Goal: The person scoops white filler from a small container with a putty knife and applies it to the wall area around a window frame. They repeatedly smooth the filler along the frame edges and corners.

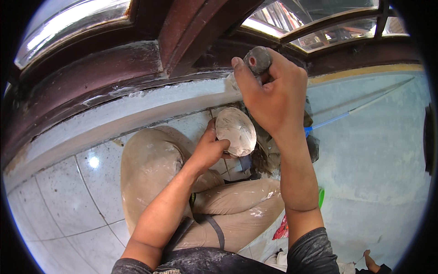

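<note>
My left hand grips a shallow round bowl smeared with whitish paste, thumb over its rim, above my bent legs. Raised higher and to the right, my right hand is wrapped round a tool with a dark, rounded handle. The handle's butt end, with a small reddish hole, faces me. The tool's working end is mostly hidden behind the fingers, close to the white plastered ledge under the dark red window frame. White smears mark the ledge and the wood above it.
A pale blue wall rises on the right, with a blue-and-white pole against it. Dusty white tiles cover the floor. Dark crumpled material lies below the right forearm. Another person's hand shows at the lower right.
</note>
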Demonstrator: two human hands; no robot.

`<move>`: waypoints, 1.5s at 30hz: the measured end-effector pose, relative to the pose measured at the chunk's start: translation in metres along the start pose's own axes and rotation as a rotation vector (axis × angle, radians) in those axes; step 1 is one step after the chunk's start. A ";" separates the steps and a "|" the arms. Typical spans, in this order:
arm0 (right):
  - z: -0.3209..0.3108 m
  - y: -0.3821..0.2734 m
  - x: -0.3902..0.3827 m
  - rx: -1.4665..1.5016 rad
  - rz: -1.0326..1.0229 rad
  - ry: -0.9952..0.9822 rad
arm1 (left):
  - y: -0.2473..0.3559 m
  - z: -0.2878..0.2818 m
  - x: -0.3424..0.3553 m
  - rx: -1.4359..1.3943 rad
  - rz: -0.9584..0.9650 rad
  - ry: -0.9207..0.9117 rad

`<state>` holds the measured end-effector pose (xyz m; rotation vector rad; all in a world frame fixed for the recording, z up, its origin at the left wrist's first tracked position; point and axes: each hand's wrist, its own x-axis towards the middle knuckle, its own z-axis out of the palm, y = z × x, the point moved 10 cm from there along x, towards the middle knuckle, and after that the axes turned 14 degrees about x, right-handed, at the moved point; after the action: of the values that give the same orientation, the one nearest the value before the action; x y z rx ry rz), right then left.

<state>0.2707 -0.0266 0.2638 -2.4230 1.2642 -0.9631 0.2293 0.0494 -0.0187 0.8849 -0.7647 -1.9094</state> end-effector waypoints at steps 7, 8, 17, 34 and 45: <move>-0.044 0.019 -0.023 0.365 0.144 0.173 | 0.002 -0.008 -0.004 0.020 -0.011 0.020; -0.061 0.032 -0.034 0.482 0.236 0.231 | 0.003 -0.007 -0.004 0.016 -0.015 0.023; -0.131 0.090 -0.197 0.455 0.358 0.473 | 0.009 -0.001 -0.007 -0.013 -0.001 0.049; -0.122 0.075 -0.339 0.123 0.033 -0.014 | 0.013 0.000 -0.004 -0.220 0.042 -0.055; -0.141 0.166 -0.379 0.896 0.577 1.036 | -0.006 0.006 0.005 0.148 0.038 0.034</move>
<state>-0.0819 0.1893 0.1218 -0.7719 1.2137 -2.0573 0.2194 0.0485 -0.0213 0.9837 -0.9055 -1.8174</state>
